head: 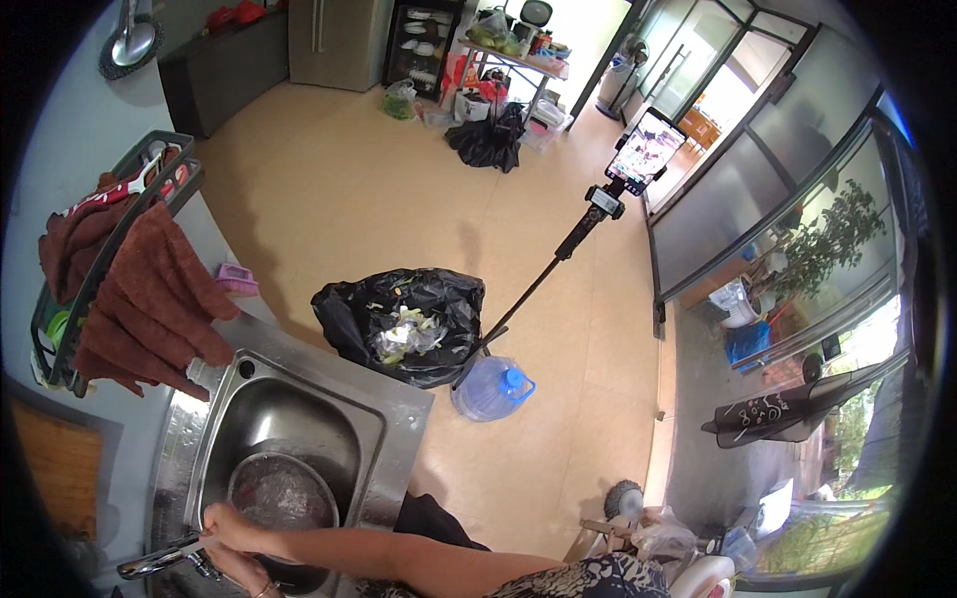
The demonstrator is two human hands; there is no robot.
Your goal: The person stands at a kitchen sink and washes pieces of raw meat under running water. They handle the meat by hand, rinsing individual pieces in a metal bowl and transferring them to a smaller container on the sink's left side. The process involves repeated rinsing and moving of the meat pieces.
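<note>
My right hand (226, 527) reaches in from the lower right across the steel sink (299, 407), its fingers curled by the chrome faucet (161, 559). Just below it is my left hand (243, 569), with a bracelet on the wrist. The two hands overlap close to the spout, and their fingers are partly hidden, so I cannot tell what they grip. Under my right forearm, a round metal pan (284, 489) with some water in it sits in the sink basin.
A black rubbish bag (336, 310) holding scraps stands beside the sink, near a blue-capped water jug (486, 389) and a phone on a stand (647, 149). Brown towels (149, 299) hang from a wall rack (112, 261). A pink brush (238, 279) lies at the counter edge.
</note>
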